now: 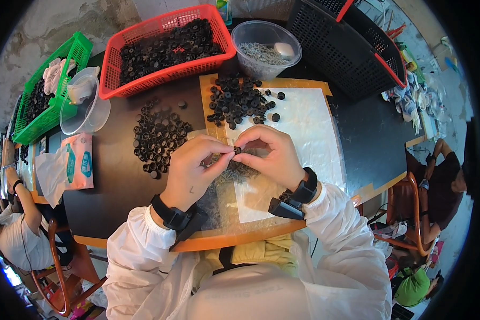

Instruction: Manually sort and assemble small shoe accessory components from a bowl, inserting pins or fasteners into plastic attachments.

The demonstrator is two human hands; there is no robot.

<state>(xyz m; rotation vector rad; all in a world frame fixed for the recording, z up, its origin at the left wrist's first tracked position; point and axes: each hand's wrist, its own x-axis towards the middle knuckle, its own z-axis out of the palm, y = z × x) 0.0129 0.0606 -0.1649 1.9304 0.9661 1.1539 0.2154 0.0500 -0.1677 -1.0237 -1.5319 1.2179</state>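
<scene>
Both hands pinch one small black cap (237, 150) near the table's front edge.
Left hand (189, 169) and right hand (272, 157) grasp it by fingertips; probably light, stiff, best held at its rim.

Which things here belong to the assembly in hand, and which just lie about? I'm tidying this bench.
In use:
small black round part pinched between left hand and right hand
pile of black round parts
heap of small metal pins

Lying about:
pink tissue pack
green plastic basket
black mesh crate

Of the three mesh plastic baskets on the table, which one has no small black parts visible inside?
The black mesh plastic basket at the far right, with a red rim. The red mesh plastic basket and the green mesh plastic basket both hold small black round parts.
</scene>
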